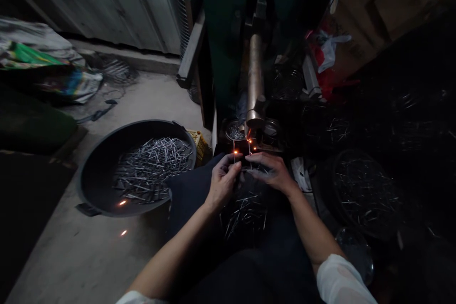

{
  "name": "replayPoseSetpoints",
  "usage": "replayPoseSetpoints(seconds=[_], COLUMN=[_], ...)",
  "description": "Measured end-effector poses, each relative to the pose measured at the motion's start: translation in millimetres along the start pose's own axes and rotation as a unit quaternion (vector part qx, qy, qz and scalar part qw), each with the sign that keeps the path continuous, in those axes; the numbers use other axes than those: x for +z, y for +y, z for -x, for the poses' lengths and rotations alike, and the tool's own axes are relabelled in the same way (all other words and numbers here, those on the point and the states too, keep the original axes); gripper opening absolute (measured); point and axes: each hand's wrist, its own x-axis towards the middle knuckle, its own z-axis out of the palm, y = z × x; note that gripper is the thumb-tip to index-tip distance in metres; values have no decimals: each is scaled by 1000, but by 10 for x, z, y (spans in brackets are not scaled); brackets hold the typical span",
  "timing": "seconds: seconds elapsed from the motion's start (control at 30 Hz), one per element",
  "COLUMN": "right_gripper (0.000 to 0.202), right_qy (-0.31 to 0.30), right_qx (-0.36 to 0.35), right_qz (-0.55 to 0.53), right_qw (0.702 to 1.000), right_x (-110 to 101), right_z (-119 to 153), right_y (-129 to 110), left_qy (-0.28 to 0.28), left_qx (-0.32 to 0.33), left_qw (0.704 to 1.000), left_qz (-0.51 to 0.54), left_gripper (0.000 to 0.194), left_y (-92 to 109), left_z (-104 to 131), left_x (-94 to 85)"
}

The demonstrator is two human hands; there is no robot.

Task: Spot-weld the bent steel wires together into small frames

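In the dim middle of the view, my left hand [223, 178] and my right hand [274, 171] are closed close together, pinching a thin metal wire piece [234, 146]. Its slender upright parts rise above my fingers, just under the tip of a thick metal welding arm [255, 85]. Orange sparks glow around this contact point, and a few streaks fly off to the lower left. Loose metal rods [245, 213] lie below my hands, over my lap. The lower part of the held piece is hidden by fingers and shadow.
To my left on the concrete floor stands a wide dark basin [85, 171] of short metal rods [153, 168], beside a yellow crate [197, 145]. More wire pieces [366, 190] lie in shadow at right. Small round dishes flank the welding tip. Cardboard boxes [370, 19] stand behind.
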Motion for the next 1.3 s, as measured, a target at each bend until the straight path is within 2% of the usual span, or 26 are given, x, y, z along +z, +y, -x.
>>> replayPoseSetpoints(seconds=[0.07, 0.13, 0.23, 0.37, 0.47, 0.73, 0.87, 0.97, 1.07, 1.13, 1.2, 1.23, 1.3], right_gripper=[38, 39, 29, 28, 25, 25, 24, 24, 28, 31, 34, 36, 38], right_qy=[27, 80, 137, 152, 163, 182, 180, 173, 147, 135, 126, 118, 105], right_qx=[20, 49, 87, 128, 149, 135, 153, 176, 224, 273, 321, 343, 371], right_qz=[0, 2, -17, -90, -117, -102, -108, -130, -177, -193, -191, -187, -175], right_qw=[999, 996, 987, 976, 968, 969, 966, 960, 947, 933, 919, 913, 906], right_x=[9, 27, 49, 47, 33, 29, 23, -42, -154, -220, -246, -237, -182], right_z=[-9, -40, -136, -285, -362, -485, -439, -228, 174, 493, 783, 898, 1051], right_y=[13, 66, 193, 313, 336, 385, 380, 343, 305, 298, 306, 314, 334], left_qy=[1, 2, 1, 19, 22, 28, 34, 41, 72, 132, 225, 267, 283], left_qx=[8, 19, 39, 62, 68, 73, 77, 76, 57, 48, 53, 57, 56], left_qw=[1000, 1000, 999, 998, 997, 997, 996, 996, 995, 989, 971, 958, 957], left_qz=[-14, -23, -25, -20, -29, -21, -25, -14, 24, 46, 70, 84, 44], left_gripper=[41, 39, 37, 39, 39, 38, 35, 38, 39, 34, 29, 32, 41], left_y=[11, 43, 119, 206, 233, 234, 218, 236, 287, 314, 298, 266, 154], left_z=[-26, -101, -297, -562, -674, -836, -837, -760, -651, -574, -478, -411, -230], left_x=[-6, -6, 9, 38, 51, 32, 65, 37, -228, -556, -918, -1072, -1257])
